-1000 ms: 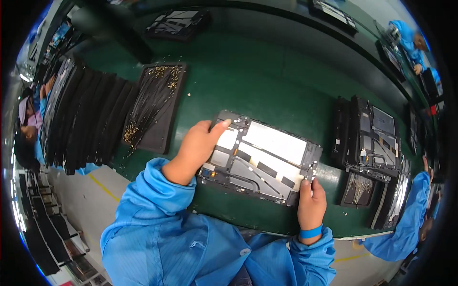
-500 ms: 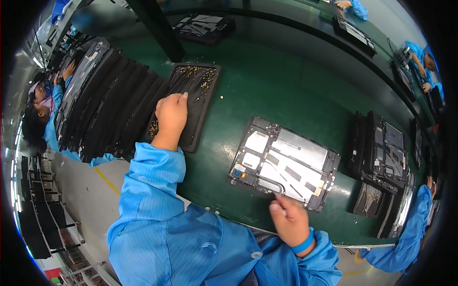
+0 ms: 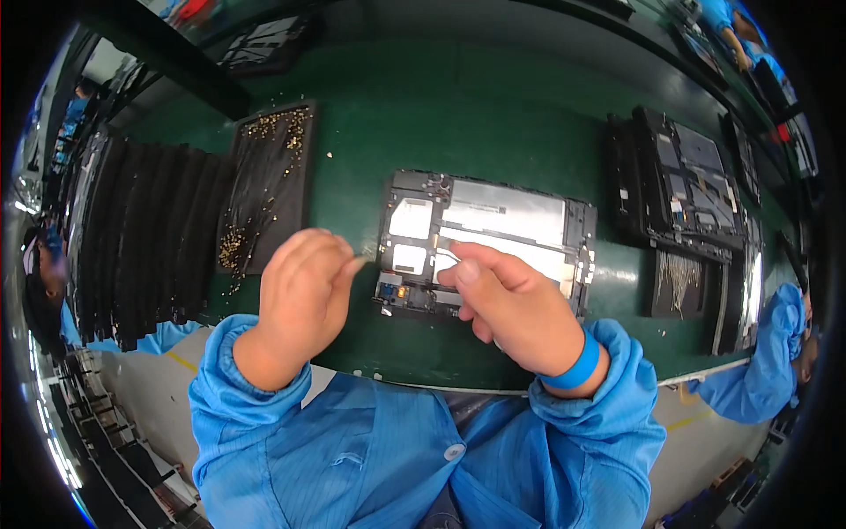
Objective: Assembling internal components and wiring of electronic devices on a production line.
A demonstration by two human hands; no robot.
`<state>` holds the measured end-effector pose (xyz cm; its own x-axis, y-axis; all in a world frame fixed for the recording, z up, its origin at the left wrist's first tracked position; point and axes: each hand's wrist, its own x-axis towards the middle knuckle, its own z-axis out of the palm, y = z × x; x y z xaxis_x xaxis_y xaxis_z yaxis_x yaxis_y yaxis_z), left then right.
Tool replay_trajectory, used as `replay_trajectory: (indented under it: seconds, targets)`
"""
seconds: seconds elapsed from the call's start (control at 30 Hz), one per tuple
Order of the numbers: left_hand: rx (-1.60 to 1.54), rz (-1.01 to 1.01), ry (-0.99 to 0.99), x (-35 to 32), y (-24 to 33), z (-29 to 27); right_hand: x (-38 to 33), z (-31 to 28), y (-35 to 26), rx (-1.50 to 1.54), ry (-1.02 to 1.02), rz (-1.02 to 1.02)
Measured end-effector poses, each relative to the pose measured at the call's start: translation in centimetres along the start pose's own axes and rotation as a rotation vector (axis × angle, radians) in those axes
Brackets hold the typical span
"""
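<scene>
My left hand (image 3: pixel 304 295) is raised between the tray of cables and the tablet-like device, its thumb and fingers pinched together. Whatever is at its fingertips is too small and blurred to name. Over the front half of the opened device (image 3: pixel 502 207) hovers my right hand (image 3: pixel 520 304), thumb against forefinger, a blue band round its wrist. What it pinches, if anything, cannot be made out. The device lies flat, showing silver plates, white panels and a black frame. Left of it, a dark foam tray (image 3: pixel 300 181) holds thin black cables (image 3: pixel 260 194) with small gold-coloured ends.
A tall row of black foam trays (image 3: pixel 145 238) stands at the left. On the right, more opened devices (image 3: pixel 696 176) are stacked beside a small tray of thin wires (image 3: pixel 677 282). A dark post (image 3: pixel 167 57) rises at the back left. Co-workers in blue sit around the green table (image 3: pixel 397 115).
My left hand has left the cable tray and come right, toward the device. My right hand has moved up over the device from its front edge. The whole view has shifted.
</scene>
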<state>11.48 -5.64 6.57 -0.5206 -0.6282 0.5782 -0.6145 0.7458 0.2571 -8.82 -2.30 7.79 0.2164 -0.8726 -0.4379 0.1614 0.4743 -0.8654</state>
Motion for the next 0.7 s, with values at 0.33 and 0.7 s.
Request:
replay_trajectory:
  seconds: [0.33,0.7]
  targets:
    - [-0.157,-0.016,-0.195,-2.6,3.5,3.5,-1.6,-0.7,4.9,0.132,0.041,0.336]
    - [-0.085,-0.122,-0.202,-4.7,4.2,6.1,-1.2,-0.5,6.5,0.276,0.309,-0.084]
